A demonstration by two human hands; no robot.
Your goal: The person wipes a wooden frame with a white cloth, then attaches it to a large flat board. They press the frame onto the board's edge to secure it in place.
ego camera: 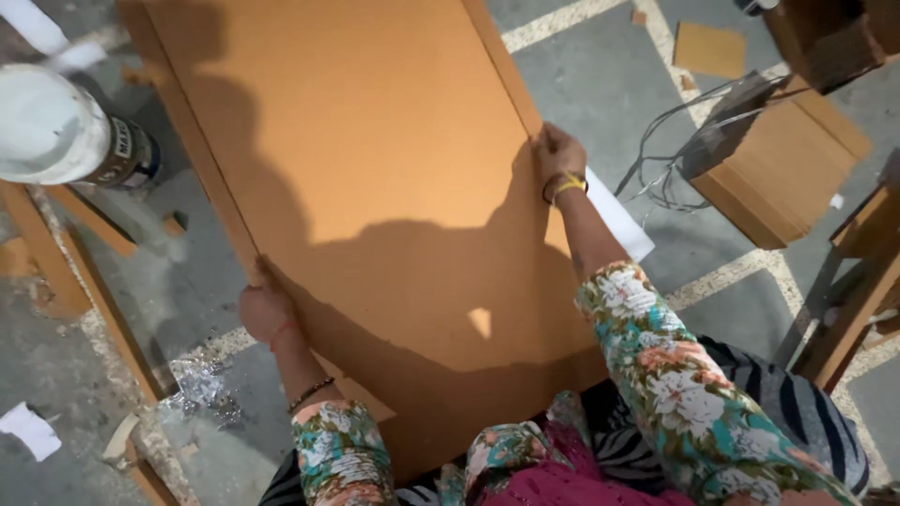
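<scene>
Head view is showing a person sitting over a concrete floor [600,84], both hands on a large brown board [375,187] that is lying flat in front of them and running away from their lap.

At the far left a white tin [56,131] with a dark label band is standing on the floor, near loose wood strips [84,272] and a scrap of white paper [28,429]; none of these is touching the board. Just right of them, the left hand [265,311] is gripping the board's left edge, fingers tucked under it and thumb lying on top; a red thread and a dark bangle are circling that wrist. The board is filling the middle of the picture, half of it under the person's own shadow.

Further right, the right hand [557,155] is pinching the right edge higher up, fingers curled over the rim, a yellow band on the wrist. A white sheet [619,225] is peeking out from under that edge. Beyond it, grey wires [670,159] are trailing beside a stack of wooden panels [783,169].

Because the two grips are sitting at different heights along the edges, the board could twist; keeping both hands pressing inward evenly, and clear of the wires and the tin, seems the safest way of handling it.
</scene>
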